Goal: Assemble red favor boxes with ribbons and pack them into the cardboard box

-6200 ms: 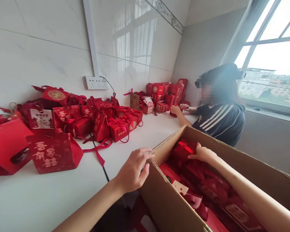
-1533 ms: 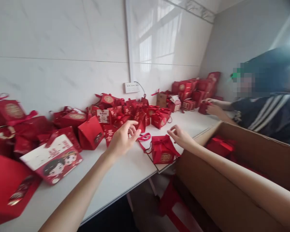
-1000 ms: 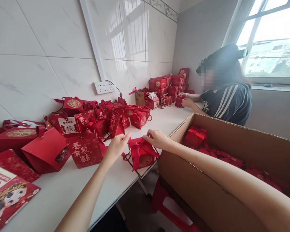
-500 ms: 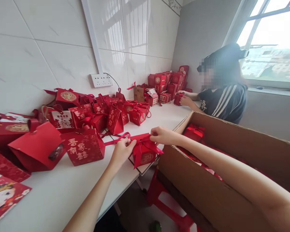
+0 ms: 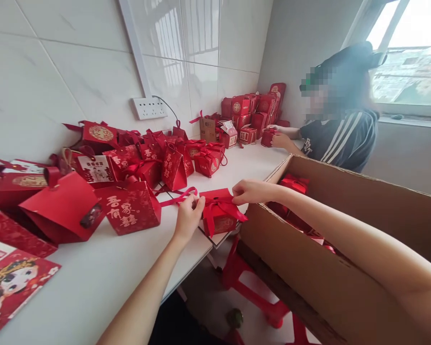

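A small red gift box (image 5: pixel 221 218) with a red ribbon sits at the front edge of the white counter (image 5: pixel 104 278). My left hand (image 5: pixel 189 215) is closed in a pinch on the ribbon's loose end (image 5: pixel 177 197), which stretches out to the left of the box. My right hand (image 5: pixel 252 191) is closed on the ribbon at the box's top right. The ribbon's bow (image 5: pixel 225 207) lies across the box lid.
A large open cardboard carton (image 5: pixel 330 268) with more red boxes stands right of the counter. Several red gift boxes and bags (image 5: pixel 136 163) crowd the counter's back and left. Another person (image 5: pixel 339 129) handles a red box (image 5: pixel 266 137) at the far end. A red stool (image 5: pixel 258 297) stands below.
Both hands left the carton, set one red box on the counter edge and took hold of its ribbon. Over the last half second the left hand has drawn the ribbon end out leftward.
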Available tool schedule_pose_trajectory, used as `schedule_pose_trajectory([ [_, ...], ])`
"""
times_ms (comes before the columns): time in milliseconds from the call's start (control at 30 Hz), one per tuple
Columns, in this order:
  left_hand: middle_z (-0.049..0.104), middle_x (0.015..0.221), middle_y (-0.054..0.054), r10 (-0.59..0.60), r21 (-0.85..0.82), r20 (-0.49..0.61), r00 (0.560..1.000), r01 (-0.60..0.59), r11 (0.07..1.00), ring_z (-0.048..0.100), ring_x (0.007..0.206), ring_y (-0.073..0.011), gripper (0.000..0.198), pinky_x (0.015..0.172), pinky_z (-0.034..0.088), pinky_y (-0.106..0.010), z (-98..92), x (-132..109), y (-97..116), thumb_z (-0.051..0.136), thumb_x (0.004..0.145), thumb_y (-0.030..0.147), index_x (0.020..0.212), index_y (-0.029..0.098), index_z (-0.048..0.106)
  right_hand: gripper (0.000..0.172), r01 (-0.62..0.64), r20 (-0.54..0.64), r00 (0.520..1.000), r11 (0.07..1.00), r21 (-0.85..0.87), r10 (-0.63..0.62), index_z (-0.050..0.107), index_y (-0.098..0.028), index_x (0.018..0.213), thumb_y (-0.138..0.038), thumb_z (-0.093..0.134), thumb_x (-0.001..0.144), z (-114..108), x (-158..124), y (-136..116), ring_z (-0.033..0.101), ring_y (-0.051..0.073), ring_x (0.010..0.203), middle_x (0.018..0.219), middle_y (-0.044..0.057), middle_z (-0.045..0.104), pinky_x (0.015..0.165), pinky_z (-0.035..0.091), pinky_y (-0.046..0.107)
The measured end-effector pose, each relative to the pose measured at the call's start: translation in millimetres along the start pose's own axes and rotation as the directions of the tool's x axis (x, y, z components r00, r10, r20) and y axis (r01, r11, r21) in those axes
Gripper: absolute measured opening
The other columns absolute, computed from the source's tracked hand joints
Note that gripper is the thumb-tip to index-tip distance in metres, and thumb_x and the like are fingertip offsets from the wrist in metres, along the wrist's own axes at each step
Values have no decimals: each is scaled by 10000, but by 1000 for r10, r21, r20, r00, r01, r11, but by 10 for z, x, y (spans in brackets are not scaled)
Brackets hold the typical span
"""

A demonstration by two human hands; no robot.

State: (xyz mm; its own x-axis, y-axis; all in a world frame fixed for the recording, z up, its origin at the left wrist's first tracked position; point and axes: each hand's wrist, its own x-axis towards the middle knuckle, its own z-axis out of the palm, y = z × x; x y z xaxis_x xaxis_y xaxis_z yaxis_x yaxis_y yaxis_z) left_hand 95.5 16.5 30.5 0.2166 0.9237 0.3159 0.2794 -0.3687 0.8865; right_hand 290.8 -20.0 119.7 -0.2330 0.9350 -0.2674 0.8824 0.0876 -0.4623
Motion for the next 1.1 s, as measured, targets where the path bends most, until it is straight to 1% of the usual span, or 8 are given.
schedule_pose_trajectory([
  [200, 369, 505, 54, -3, -35, -8, 1000, 3, 999, 365, 498, -97, 315, 504, 300, -227, 15, 5, -8, 483, 764, 398, 550, 197, 370, 166, 17, -10, 1000, 997, -70, -18, 398, -184, 546, -203, 462, 698, 7, -13, -28, 329, 84, 506, 517, -59, 368, 481, 267, 227],
  [400, 369, 497, 56, -46, -103, 24, 999, 48, 994, 361, 474, -89, 338, 472, 295, -220, 13, 4, -58, 483, 765, 438, 560, 195, 369, 144, 48, 5, 999, 989, -139, -48, 548, -175, 667, -296, 510, 737, -68, -72, 35, 491, 123, 621, 660, -15, 553, 570, 367, 237],
  [467, 360, 483, 63, -66, -132, 60, 996, 73, 989, 351, 441, -83, 356, 444, 291, -215, 12, 1, -84, 471, 771, 470, 567, 196, 372, 249, 42, -83, 995, 990, -137, -54, 595, -170, 863, -375, 560, 727, -96, -116, 57, 563, 171, 792, 866, 35, 614, 676, 423, 259],
  [533, 359, 470, 68, -79, -163, 106, 991, 96, 982, 348, 413, -80, 373, 420, 293, -212, 21, -5, -99, 462, 771, 504, 576, 197, 378, 527, 55, -128, 989, 989, -138, -73, 525, -181, 1122, -441, 628, 675, -84, -143, 64, 550, 225, 990, 1113, 87, 561, 784, 443, 294],
  [633, 386, 465, 66, -81, -200, 152, 985, 111, 974, 371, 398, -82, 386, 401, 306, -210, 40, -19, -99, 475, 760, 532, 584, 197, 395, 901, 100, -59, 992, 979, -175, -112, 327, -220, 1334, -490, 716, 568, 35, -119, 46, 485, 283, 1120, 1268, 113, 443, 885, 427, 353],
  [833, 398, 437, 43, -59, -233, 12, 998, 60, 971, 391, 407, -93, 419, 426, 332, -221, -42, -5, -139, 417, 803, 504, 519, 199, 374, 753, 116, -115, 982, 960, -254, -149, 435, -152, 1195, -452, 711, 563, 330, -8, -56, 536, 269, 981, 1102, 106, 485, 872, 444, 395],
  [1000, 412, 438, 38, -87, -214, -154, 984, 53, 975, 406, 387, -101, 356, 418, 355, -223, -174, 46, -238, 344, 831, 399, 534, 207, 379, 782, 124, -351, 926, 989, -78, -143, 425, -167, 1209, -388, 746, 531, 314, -298, -220, 514, 277, 1031, 1151, 109, 477, 893, 432, 408],
  [1100, 416, 446, 40, -80, -188, -159, 984, 49, 981, 406, 374, -94, 322, 396, 342, -210, -193, 56, -244, 338, 826, 354, 541, 208, 371, 758, 231, -499, 862, 945, 231, -89, 431, -210, 1230, -380, 742, 559, 236, -686, -181, 489, 281, 1102, 1173, 79, 519, 953, 387, 427],
])
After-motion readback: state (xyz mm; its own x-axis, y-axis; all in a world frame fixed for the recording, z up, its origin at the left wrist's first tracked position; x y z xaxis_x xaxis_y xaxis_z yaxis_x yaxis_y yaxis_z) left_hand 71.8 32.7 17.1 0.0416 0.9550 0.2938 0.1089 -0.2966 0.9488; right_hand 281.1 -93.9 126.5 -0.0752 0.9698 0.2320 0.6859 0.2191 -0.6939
